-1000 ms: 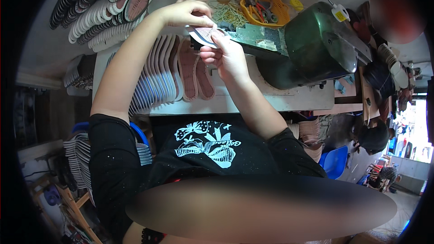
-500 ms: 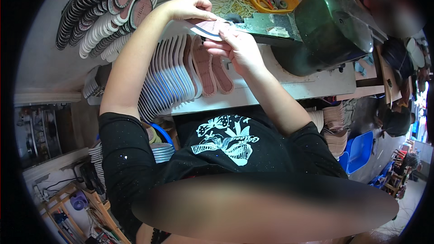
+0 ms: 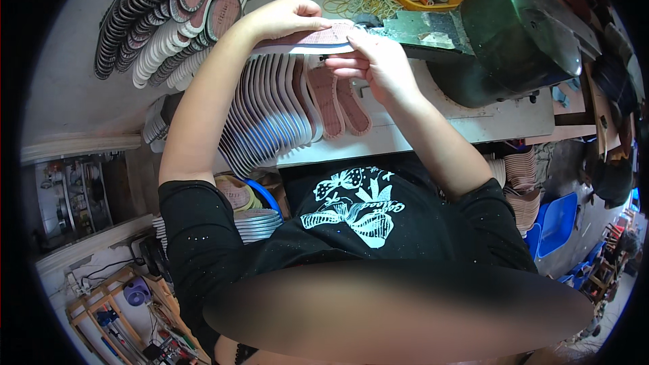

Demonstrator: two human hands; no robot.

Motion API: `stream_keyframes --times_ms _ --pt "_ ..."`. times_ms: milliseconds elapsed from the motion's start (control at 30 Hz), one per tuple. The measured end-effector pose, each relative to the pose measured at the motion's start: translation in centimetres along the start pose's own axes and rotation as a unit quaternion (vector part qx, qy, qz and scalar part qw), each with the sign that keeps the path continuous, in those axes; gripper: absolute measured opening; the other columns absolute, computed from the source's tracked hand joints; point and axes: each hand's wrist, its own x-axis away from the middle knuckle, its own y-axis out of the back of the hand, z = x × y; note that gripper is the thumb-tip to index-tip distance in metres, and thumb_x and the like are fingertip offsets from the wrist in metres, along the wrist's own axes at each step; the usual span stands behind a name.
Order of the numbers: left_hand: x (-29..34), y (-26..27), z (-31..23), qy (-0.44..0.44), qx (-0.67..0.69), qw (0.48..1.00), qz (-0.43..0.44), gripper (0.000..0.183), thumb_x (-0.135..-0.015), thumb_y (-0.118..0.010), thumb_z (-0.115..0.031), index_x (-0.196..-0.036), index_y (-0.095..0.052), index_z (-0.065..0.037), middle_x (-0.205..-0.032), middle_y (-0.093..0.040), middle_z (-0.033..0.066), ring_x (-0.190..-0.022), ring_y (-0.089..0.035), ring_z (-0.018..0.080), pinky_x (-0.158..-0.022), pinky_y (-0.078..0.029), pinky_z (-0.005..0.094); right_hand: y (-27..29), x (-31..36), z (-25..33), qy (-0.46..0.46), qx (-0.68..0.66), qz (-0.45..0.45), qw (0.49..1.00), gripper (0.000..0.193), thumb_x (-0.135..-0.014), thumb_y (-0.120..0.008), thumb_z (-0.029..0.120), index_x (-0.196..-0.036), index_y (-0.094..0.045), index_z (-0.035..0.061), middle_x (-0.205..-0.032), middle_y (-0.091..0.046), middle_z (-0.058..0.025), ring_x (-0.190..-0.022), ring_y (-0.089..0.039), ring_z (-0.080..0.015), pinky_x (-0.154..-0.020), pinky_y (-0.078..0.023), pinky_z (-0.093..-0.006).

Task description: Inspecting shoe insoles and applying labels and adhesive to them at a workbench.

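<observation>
My left hand [image 3: 289, 17] and right hand [image 3: 387, 65] grip a pink insole [image 3: 316, 36] between them. A row of insoles [image 3: 270, 109] sits nearer me than my left hand; a green machine [image 3: 514, 35] stands right of my right.

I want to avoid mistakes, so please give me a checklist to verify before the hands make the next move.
1. Left hand on the sole: ok, it holds the left part.
2. Right hand on the sole: ok, it holds near the right end.
3. Sole clear of the green machine: cannot tell from this angle.
4. Sole's underside: cannot tell, hidden.
5. Hands clear of the orange basket: ok.
</observation>
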Motion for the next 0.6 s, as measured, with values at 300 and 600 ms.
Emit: stream_keyframes --times_ms 300,600 --pt "1.0 -0.9 -0.1 0.083 -0.019 0.995 -0.052 0.03 -0.089 -0.062 -0.03 -0.07 -0.058 -0.006 -0.061 -0.047 -0.0069 -0.054 -0.039 0.0005 -0.045 -0.03 0.0194 -0.5 -0.3 -0.1 0.011 0.008 -0.03 0.999 0.037 -0.092 -0.056 0.026 -0.11 -0.057 -0.006 -0.091 -0.066 -0.0173 -0.075 -0.069 -0.0227 -0.059 -0.058 -0.0262" --pt "1.6 -2.3 -1.3 0.086 -0.043 0.995 -0.035 0.03 -0.089 -0.062 -0.032 -0.077 -0.064 -0.005 -0.065 -0.057 -0.0046 -0.057 -0.048 0.0007 -0.051 -0.039 0.0184 0.2 -0.3 -0.8 0.047 0.049 -0.035 0.997 0.027 -0.088 -0.061 0.021 -0.098 -0.064 -0.004 -0.082 -0.067 -0.013 -0.066 -0.067 -0.0174 -0.057 -0.057 -0.0242"
